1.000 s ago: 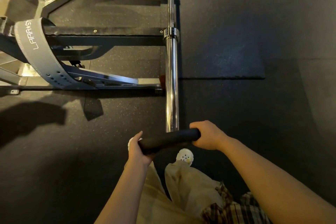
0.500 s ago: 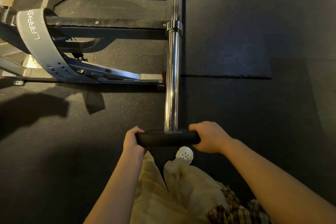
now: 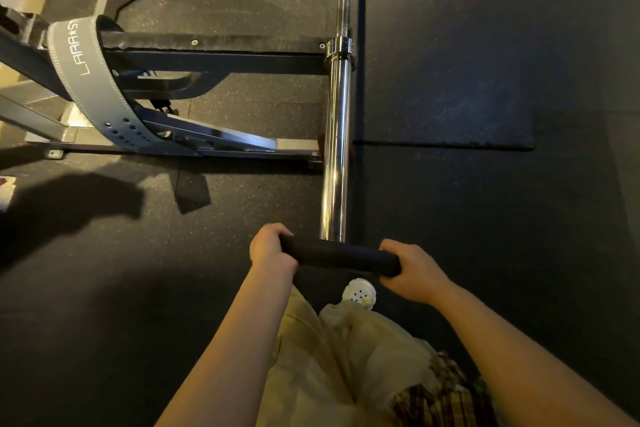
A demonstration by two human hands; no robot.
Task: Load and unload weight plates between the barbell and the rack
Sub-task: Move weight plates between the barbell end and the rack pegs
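Plate (image 3: 341,255) at barbell (image 3: 336,149) end, both hands (image 3: 270,248) gripping

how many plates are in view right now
1. The plate is at the near tip of the bar's sleeve, held by the left hand and right hand. The far end is out of view.

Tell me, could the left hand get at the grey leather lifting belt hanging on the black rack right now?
Probably not: the left hand grips the black weight plate with the right hand, and the grey leather lifting belt hangs well away.

grey lifting belt (image 3: 90,94), white shoe (image 3: 360,294)
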